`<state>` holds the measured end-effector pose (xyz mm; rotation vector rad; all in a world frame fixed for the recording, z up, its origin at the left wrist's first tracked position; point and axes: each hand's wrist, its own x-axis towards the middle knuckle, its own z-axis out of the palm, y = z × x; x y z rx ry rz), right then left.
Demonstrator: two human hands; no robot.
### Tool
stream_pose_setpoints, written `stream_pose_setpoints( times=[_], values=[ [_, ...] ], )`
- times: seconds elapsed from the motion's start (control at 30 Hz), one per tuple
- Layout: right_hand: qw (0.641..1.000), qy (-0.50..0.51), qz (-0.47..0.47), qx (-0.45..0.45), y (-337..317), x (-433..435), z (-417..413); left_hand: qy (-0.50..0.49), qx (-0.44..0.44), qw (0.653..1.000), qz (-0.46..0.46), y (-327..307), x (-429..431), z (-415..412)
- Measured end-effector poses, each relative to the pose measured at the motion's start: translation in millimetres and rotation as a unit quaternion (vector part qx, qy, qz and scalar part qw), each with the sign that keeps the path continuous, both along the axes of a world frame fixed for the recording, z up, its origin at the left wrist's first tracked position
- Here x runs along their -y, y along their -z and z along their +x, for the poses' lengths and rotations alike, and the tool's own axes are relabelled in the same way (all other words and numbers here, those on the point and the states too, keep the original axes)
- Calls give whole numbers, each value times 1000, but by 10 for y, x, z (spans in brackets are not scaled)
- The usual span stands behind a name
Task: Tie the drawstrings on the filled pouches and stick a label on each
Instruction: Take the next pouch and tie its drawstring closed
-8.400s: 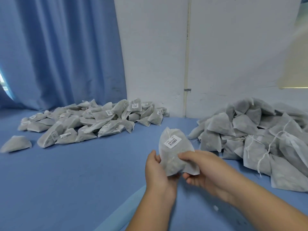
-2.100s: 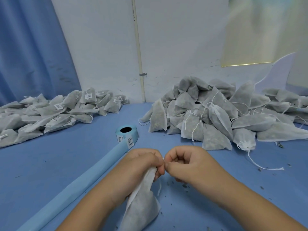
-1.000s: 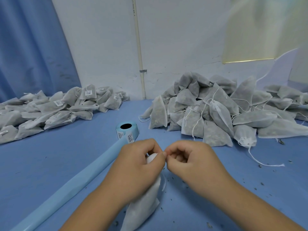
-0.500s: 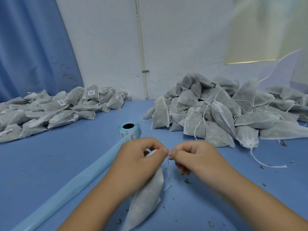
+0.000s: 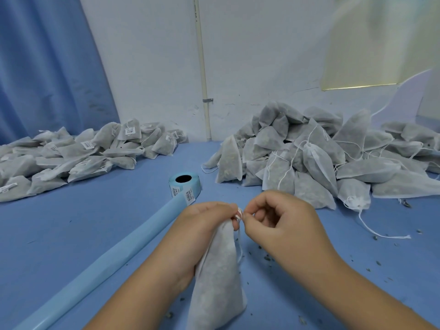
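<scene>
Blue tabletop (image 5: 71, 234) runs wide between the labelled pile (image 5: 83, 156), left, and the unlabelled pile (image 5: 309, 158), right. Low at centre, the left hand (image 5: 202, 229) grips the pouch (image 5: 216, 282) by its neck; the right hand (image 5: 283, 222) pinches the drawstring (image 5: 239, 211), seemingly looped, at the mouth. Just beyond both hands stands the label roll (image 5: 184, 184).

Even, soft daylight | faint shadows | wide-angle edge bending | upper-right glare

pouch (image 5: 217, 279): white, filled, upright, neck gathered | drawstring (image 5: 239, 214): white, at neck
</scene>
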<state>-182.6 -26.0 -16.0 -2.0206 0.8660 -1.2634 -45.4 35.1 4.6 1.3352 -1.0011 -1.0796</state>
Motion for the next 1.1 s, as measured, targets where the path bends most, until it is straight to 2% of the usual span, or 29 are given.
stream_pose_setpoints(
  times=[0.2, 0.3, 0.47, 0.6, 0.67, 0.73, 0.8, 0.87, 1.0, 1.1],
  values=[
    [997, -11, -70, -31, 0, -31, 1, -17, -19, 999, -22, 24, 14, -10],
    [998, -20, -61, -26, -10, -37, -8, -26, 18, 999, -37, 35, 12, 9],
    [996, -56, 62, -22, -22, 9, -31, -45, 128, 990, -42, 47, 26, 59],
    [987, -69, 142, 5, -66, 55, -60, -41, 146, 988, -38, 34, 38, 101],
    [978, -77, 188, 54, -89, 91, -86, -54, 144, 988, -27, 36, 45, 138],
    [949, -115, 251, 150, -110, 119, -110, -60, 133, 989, -18, 36, 50, 171],
    [905, -174, 304, 243, -137, 133, -114, -47, 130, 990, -18, 23, 47, 175],
    [857, -239, 349, 294, -146, 125, -96, -27, 133, 990, -29, 14, 38, 150],
    [784, -351, 431, 278, -148, 101, -96, -22, 154, 987, -45, 21, 44, 142],
    [777, -363, 475, 195, -173, 167, -154, -59, 187, 979, -59, 26, 69, 242]
  ],
)
